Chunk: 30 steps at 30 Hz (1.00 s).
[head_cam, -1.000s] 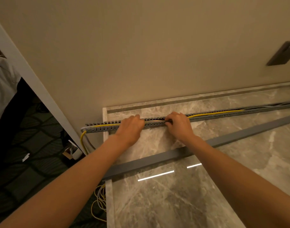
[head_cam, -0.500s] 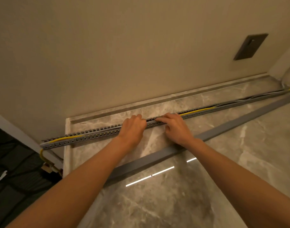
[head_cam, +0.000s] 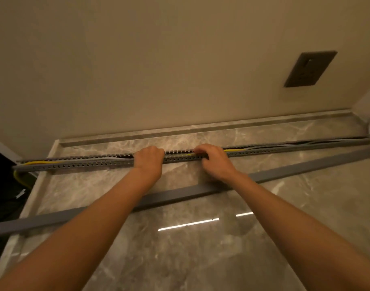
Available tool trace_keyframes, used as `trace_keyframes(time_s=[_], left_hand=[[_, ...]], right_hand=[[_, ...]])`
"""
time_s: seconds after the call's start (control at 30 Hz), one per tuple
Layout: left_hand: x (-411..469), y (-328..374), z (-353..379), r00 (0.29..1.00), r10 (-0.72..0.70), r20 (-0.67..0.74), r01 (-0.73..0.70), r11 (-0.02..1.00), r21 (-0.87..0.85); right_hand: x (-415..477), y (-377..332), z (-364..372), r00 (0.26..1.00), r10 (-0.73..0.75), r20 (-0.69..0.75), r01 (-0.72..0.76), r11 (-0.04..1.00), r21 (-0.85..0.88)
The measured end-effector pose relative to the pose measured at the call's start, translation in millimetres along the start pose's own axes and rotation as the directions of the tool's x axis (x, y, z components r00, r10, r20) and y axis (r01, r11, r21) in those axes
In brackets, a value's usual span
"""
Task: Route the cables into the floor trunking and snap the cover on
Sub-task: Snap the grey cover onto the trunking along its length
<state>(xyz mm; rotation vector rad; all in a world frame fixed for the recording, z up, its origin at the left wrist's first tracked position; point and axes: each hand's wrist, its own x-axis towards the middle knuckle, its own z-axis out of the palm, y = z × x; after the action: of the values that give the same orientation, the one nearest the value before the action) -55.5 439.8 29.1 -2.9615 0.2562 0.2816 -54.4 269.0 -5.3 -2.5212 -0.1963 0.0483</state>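
A long grey slotted trunking [head_cam: 85, 163] lies on the marble floor, parallel to the wall. A yellow cable [head_cam: 235, 150] and dark cables [head_cam: 306, 142] run inside its open top. My left hand [head_cam: 149, 159] rests on the trunking near its middle, fingers curled over the top edge. My right hand [head_cam: 213, 159] sits a little to the right, fingers pressed down into the channel on the cables. The grey cover strip [head_cam: 306, 168] lies loose on the floor in front, slanting under both forearms.
A beige wall rises just behind the trunking, with a dark socket plate [head_cam: 310, 69] at the right. The yellow cable [head_cam: 20, 177] drops off the floor's left edge into a dark area. The marble floor [head_cam: 200, 248] extends toward me.
The view has swung right, so the trunking's left end and the socket plate sit further left. Both hands stay on the trunking's middle; the right hand has shifted slightly right along it.
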Motion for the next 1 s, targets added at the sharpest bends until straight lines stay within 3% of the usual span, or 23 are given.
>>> trace_keyframes(time_s=[0.23,0.37,0.47,0.6,0.73,0.9,1.0], left_hand=[[-5,94,-24,0.97,0.242,0.035,-0.233,0.957,-0.175],[-8,137,-5,0.906,0.417,0.067,-0.389,0.885,-0.255],[-7,161,4,0.885,0.465,0.019,-0.441,0.851,-0.287],[-4,187,6,0.887,0.461,-0.038,-0.451,0.844,-0.291],[4,215,5,0.906,0.419,-0.055,-0.415,0.86,-0.296],[23,250,-10,0.949,0.316,0.006,-0.295,0.894,-0.336],[39,273,-23,0.979,0.203,0.012,-0.188,0.922,-0.339]], right_hand=[[-49,75,-56,0.971,0.19,-0.147,-0.198,0.979,-0.043],[-75,107,-77,0.94,0.312,-0.137,-0.328,0.938,-0.113],[-97,130,-86,0.928,0.349,-0.128,-0.37,0.898,-0.239],[-105,150,-90,0.939,0.313,-0.142,-0.343,0.869,-0.356],[-98,157,-93,0.957,0.242,-0.162,-0.285,0.894,-0.346],[-80,186,-119,0.981,0.195,0.005,-0.185,0.939,-0.291],[-69,226,-149,0.982,0.187,0.028,-0.167,0.925,-0.34]])
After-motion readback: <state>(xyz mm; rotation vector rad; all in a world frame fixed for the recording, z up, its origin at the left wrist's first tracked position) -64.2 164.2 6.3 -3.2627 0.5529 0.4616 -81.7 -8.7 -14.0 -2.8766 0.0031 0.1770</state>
